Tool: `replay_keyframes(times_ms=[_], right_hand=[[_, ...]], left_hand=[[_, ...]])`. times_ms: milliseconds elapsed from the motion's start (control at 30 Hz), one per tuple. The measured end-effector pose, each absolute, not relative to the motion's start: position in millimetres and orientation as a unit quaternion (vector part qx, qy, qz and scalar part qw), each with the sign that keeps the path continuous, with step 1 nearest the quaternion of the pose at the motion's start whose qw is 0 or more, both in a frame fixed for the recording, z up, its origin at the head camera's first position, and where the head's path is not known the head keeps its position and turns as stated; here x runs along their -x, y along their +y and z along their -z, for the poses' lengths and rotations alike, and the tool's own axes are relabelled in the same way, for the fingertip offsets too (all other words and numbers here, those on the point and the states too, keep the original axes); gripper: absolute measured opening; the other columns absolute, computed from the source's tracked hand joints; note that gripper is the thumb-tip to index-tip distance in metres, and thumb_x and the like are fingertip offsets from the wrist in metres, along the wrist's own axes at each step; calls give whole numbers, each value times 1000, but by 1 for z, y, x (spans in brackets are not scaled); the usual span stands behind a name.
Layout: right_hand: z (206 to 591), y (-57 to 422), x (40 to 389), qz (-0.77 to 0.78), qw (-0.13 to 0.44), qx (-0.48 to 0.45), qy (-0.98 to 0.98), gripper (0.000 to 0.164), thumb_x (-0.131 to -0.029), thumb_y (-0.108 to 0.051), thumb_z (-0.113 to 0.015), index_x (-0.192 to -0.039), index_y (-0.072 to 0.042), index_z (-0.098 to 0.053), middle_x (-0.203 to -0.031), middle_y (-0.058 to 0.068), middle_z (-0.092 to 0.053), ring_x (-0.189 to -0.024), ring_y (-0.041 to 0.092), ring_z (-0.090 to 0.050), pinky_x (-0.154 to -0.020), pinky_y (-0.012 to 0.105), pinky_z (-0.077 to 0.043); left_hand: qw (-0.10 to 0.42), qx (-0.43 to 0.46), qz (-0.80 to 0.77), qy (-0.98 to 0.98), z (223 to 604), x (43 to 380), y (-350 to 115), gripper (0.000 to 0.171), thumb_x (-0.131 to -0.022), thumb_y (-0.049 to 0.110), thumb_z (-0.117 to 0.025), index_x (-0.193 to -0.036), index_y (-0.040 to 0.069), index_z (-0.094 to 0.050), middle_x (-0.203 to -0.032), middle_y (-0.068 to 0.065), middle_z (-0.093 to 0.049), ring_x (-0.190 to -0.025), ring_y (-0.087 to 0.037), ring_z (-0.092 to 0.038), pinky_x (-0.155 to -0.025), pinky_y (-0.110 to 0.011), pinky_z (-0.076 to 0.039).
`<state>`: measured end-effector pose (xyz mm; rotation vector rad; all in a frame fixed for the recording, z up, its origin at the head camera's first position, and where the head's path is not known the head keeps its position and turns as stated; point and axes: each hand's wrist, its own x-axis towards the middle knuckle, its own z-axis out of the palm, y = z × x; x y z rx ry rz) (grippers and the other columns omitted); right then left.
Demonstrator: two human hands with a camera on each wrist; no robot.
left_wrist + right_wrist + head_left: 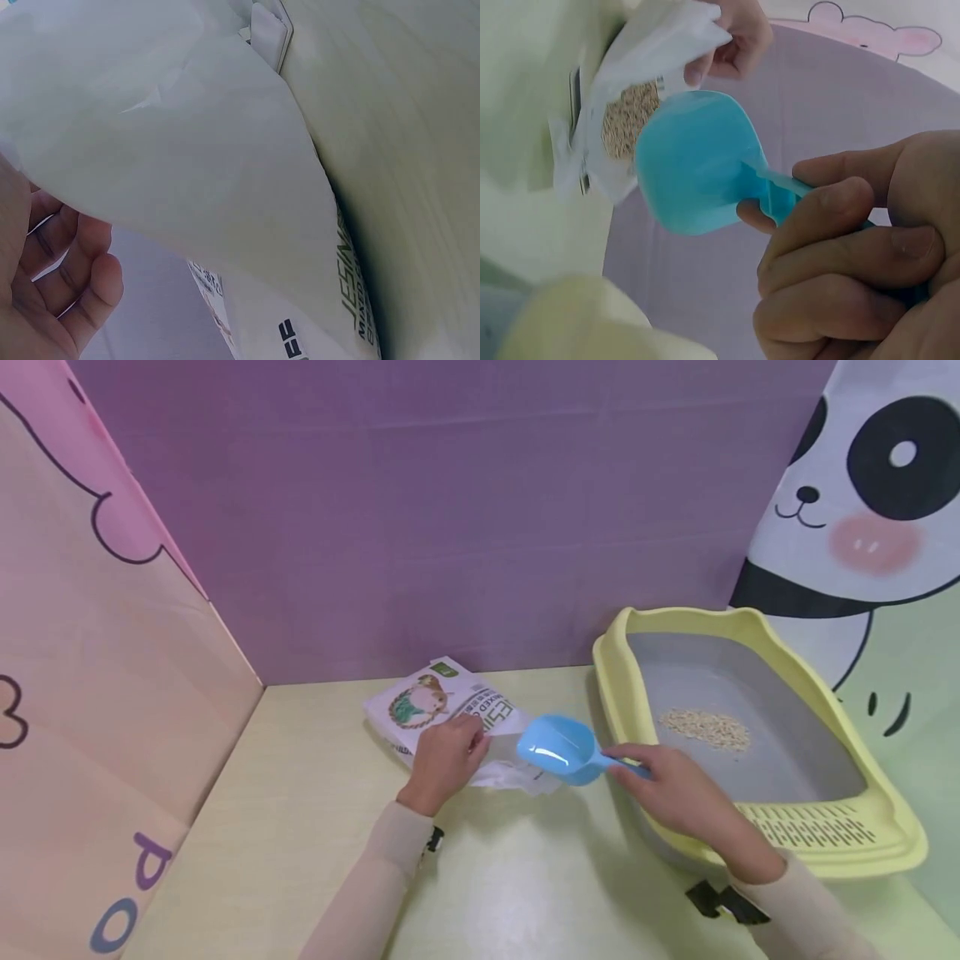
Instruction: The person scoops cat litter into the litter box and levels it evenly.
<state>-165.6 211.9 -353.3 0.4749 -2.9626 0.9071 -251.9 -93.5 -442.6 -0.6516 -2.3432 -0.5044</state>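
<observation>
A white printed cat litter bag (408, 714) lies on the table with its opened mouth toward me. My left hand (447, 753) pinches the edge of that mouth between thumb and curled fingers, lifting the plastic. Tan pellets (628, 124) show inside the bag in the right wrist view. My right hand (678, 793) grips the handle of a light blue scoop (557, 745), its fingers wrapped around it. The scoop is held in the air just right of the bag's mouth, and its bowl looks empty in the head view.
To the right stands a yellow-rimmed litter box (628, 693) with a grey inside and a slotted front ledge (813, 827). A small patch of litter pellets (705, 729) lies on its floor. A purple backdrop (450, 527) closes off the back of the table (300, 827).
</observation>
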Motion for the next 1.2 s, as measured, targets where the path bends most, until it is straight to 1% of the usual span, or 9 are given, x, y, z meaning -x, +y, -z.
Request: replay_keyframes(times_ms=[67, 167, 300, 467, 700, 800, 933, 1067, 1200], right_hand=[[356, 206, 165, -300, -7, -151, -942, 37, -102, -26, -62, -133, -8, -66, -83, 2, -65, -55, 11, -39, -56, 31, -40], [360, 199, 164, -315, -19, -150, -937, 36, -102, -23, -61, -133, -6, -66, -86, 2, -65, -56, 11, -39, -55, 29, -39], [365, 193, 163, -325, -30, -144, -934, 34, -102, -22, -61, -131, -7, -66, -73, 0, -56, -55, 9, -39, -50, 26, -38], [367, 190, 159, -335, -34, -142, -931, 31, -100, -22, -62, -127, -8, -68, -75, 0, -58, -57, 11, -43, -52, 27, -40], [376, 185, 158, -358, -33, -142, -922, 32, -94, -21, -70, -123, -7, -69, -79, 0, -62, -64, 14, -50, -58, 28, -45], [380, 182, 161, -358, -36, -139, -923, 31, -94, -20, -71, -123, -11, -67, -78, 1, -60, -61, 14, -49, -55, 29, -45], [381, 178, 166, -357, -37, -134, -924, 27, -95, -18, -69, -121, -15, -64, -70, 1, -55, -56, 13, -45, -50, 27, -41], [380, 176, 169, -361, -26, -130, -923, 24, -95, -17, -69, -118, -13, -65, -66, 0, -53, -54, 13, -45, -48, 27, -40], [381, 173, 171, -374, -18, -123, -919, 22, -96, -16, -68, -117, -11, -66, -62, -1, -49, -52, 12, -42, -47, 26, -38]], left_hand=[[325, 250, 192, -892, 443, 252, -94, 19, -90, 19, -75, -76, 15, -61, -71, 3, -64, -58, -11, -54, -53, -26, -44], [324, 249, 190, -893, 443, 253, -94, 20, -89, 18, -76, -76, 15, -61, -70, 2, -64, -58, -11, -53, -53, -26, -43], [313, 244, 191, -898, 442, 253, -93, 20, -90, 19, -76, -76, 15, -62, -70, 3, -63, -58, -11, -52, -53, -24, -41], [309, 242, 194, -899, 441, 252, -93, 18, -91, 19, -75, -78, 14, -63, -71, 2, -64, -57, -9, -51, -53, -22, -40], [314, 244, 195, -897, 441, 251, -92, 18, -91, 20, -74, -78, 14, -63, -70, 3, -62, -57, -9, -49, -53, -21, -39], [313, 247, 192, -897, 441, 251, -92, 18, -92, 20, -74, -79, 13, -63, -70, 3, -62, -57, -8, -49, -53, -21, -39], [310, 248, 192, -898, 441, 251, -92, 16, -92, 21, -74, -82, 13, -65, -73, 2, -65, -58, -9, -52, -55, -21, -42], [313, 251, 191, -896, 441, 251, -92, 15, -92, 21, -75, -83, 12, -66, -75, 0, -67, -60, -11, -56, -56, -23, -45], [321, 258, 189, -891, 441, 251, -92, 14, -92, 20, -75, -84, 12, -67, -75, 0, -67, -60, -12, -57, -56, -25, -46]])
